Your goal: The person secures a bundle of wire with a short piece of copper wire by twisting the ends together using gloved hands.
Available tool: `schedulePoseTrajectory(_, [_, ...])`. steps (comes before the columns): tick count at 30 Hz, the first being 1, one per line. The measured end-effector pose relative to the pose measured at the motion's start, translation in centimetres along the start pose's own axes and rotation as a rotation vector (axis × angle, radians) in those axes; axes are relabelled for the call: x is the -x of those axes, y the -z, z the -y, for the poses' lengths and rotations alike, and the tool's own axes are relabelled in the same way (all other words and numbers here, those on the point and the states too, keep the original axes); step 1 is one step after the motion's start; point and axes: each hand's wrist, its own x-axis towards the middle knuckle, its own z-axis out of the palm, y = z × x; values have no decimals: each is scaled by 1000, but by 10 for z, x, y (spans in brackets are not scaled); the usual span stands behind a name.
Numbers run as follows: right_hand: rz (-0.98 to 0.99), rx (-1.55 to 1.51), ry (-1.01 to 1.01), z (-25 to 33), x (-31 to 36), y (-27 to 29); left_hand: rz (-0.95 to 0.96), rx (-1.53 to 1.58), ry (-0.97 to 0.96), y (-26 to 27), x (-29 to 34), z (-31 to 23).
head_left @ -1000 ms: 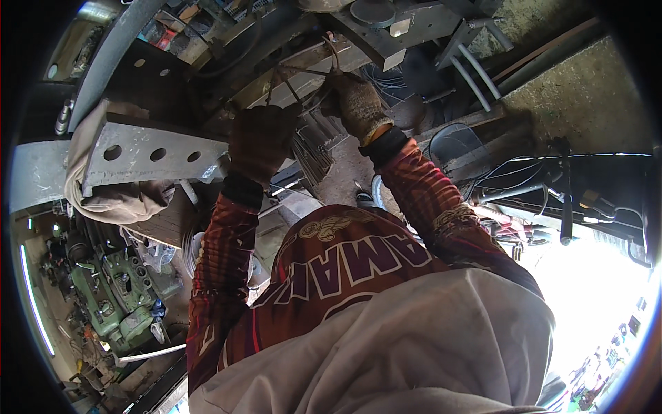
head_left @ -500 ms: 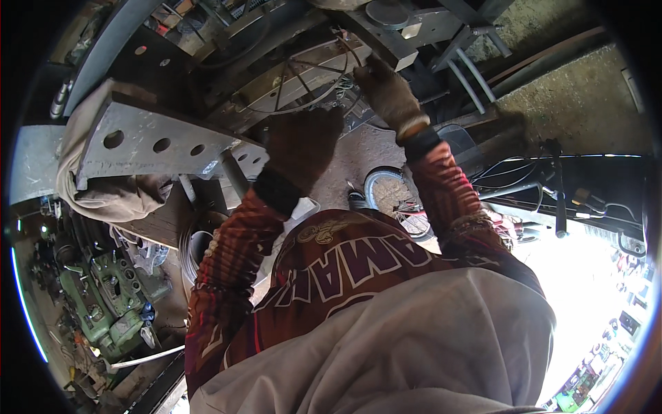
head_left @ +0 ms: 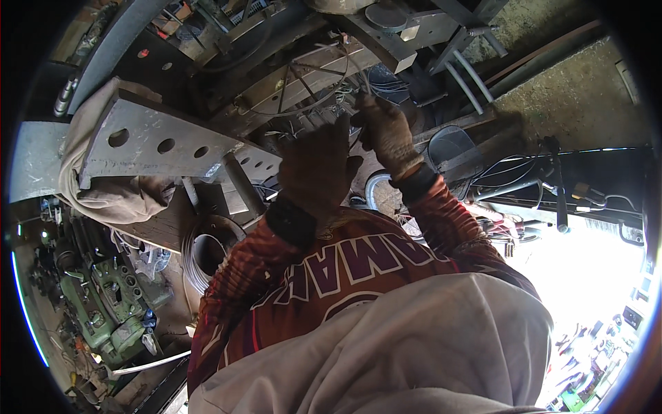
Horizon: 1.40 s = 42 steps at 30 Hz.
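Near the right end of the long brown metal beam (head_left: 321,85), your right hand (head_left: 387,132), in a worn knitted work glove, has come back toward your body from the beam's lower edge, where it was half a second ago. Its fingers are curled by the lower end of a thin, curved grey rod (head_left: 360,72), which rises from there toward the beam; whether they grip it or merely touch it cannot be told. Your left hand (head_left: 316,167), in a dark brown glove, has shifted toward you and a little to the right, so your two hands are now close together. Its thumb stands apart from the fingers, but what it holds, if anything, is hidden.

Across the beam's face, beyond both hands, the thin metal ring with straight dark spokes (head_left: 301,77) has stayed almost where it was. Since it did not follow your hands, it is probably supported by something other than your grip, and the work now seems centred on the rod, just beside the ring's right edge.

To your left, the grey steel plate with round holes (head_left: 143,146) slants toward your left wrist, with a crumpled beige cloth (head_left: 141,196) hanging below its left corner. Your right forearm now covers more of the blue-rimmed spoked wheel (head_left: 370,190) below.
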Motion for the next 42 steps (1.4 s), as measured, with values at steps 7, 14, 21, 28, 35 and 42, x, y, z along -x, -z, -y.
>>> schedulePoseTrajectory(7, [-101, -290, -63, -15, -27, 3, 102, -117, -63, -33, -12, 25])
schedulePoseTrajectory(14, [26, -292, 77, -34, -39, -42, 73, -213, -209, 11, -18, 91])
schedulePoseTrajectory(21, [-89, 433, 747, -45, -56, -3, 118, -215, -161, -3, -12, 57])
schedulePoseTrajectory(28, [49, 283, 582, -55, -51, 1, -92, -221, -177, -24, -1, 52])
schedulePoseTrajectory(35, [-103, 942, 1124, -23, 16, -19, -103, -39, 9, -12, 37, 22])
schedulePoseTrajectory(42, [428, 43, 68, -2, 70, -84, -309, 108, 353, 46, 157, 53])
